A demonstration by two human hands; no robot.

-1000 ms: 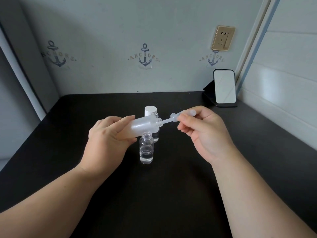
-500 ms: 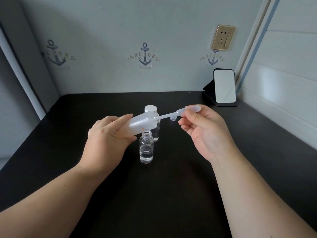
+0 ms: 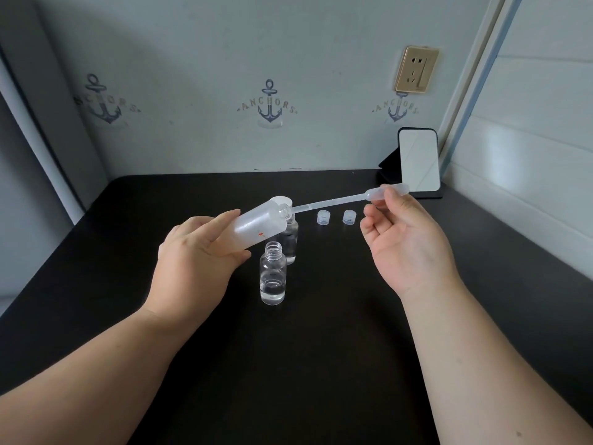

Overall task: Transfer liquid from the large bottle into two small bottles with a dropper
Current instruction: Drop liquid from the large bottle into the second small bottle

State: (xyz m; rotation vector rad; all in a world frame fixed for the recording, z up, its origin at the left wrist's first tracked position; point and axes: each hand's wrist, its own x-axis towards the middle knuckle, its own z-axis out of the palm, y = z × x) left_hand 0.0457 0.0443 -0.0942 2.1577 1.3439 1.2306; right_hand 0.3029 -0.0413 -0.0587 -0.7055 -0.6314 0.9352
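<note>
A black table [image 3: 321,364] is filling the lower part of the view, running back to a pale wall printed with anchor motifs [image 3: 269,106] and carrying a gold socket plate [image 3: 416,69]. At the table's far right corner a small mirror on a dark stand [image 3: 418,160] is leaning upright.

The person's left hand [image 3: 195,258] is gripping the large bottle [image 3: 261,227], a frosted one, with fingers wrapped round its body, tilting it so the open mouth is pointing up and to the right. How much liquid is sitting inside it is hard to judge through the frosting. The right hand [image 3: 407,242] is pinching the bulb of the dropper [image 3: 353,200] between thumb and forefinger, the other fingers loosely spread, palm facing up. The dropper's long stem is reaching leftward with its tip sitting just inside the large bottle's mouth.

Directly below the tilted bottle, the near small bottle [image 3: 272,274] is standing upright and uncapped, holding clear liquid in its lower part. The far small bottle [image 3: 290,240] is standing just behind it, also holding clear liquid, with the large bottle partly blocking its neck. A white cap [image 3: 282,200] is showing behind the large bottle's mouth, mostly hidden.

Two small clear caps [image 3: 323,217] [image 3: 349,217] are resting side by side on the table beneath the dropper's stem, apart from both hands
</note>
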